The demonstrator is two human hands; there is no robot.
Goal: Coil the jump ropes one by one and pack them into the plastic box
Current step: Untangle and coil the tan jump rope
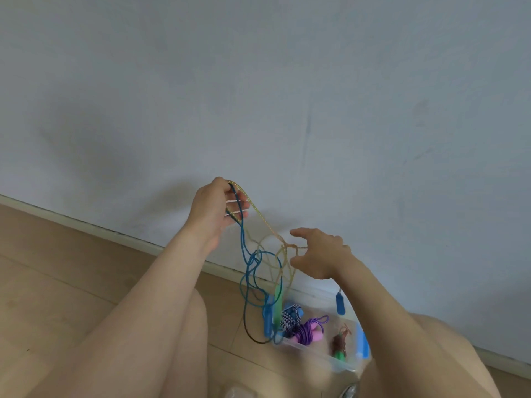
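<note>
My left hand (pixel 214 209) is raised in front of the wall and grips loops of a blue and yellow jump rope (pixel 247 254). The rope hangs down in tangled loops, with a blue handle (pixel 267 317) and a green handle (pixel 278 305) dangling over the clear plastic box (pixel 313 353). My right hand (pixel 319 254) is lower and to the right, pinching a strand of the tangle between thumb and fingers. Another blue handle (pixel 340 303) hangs below my right wrist. Inside the box lie a striped coiled rope (pixel 290 317), a purple rope with pink handle (pixel 310 330) and a brown rope (pixel 339 344).
The box sits on a light wooden floor (pixel 57 282) close to a pale wall (pixel 258 81) with a white baseboard (pixel 86 222). My bare knees (pixel 172 326) frame the box on both sides.
</note>
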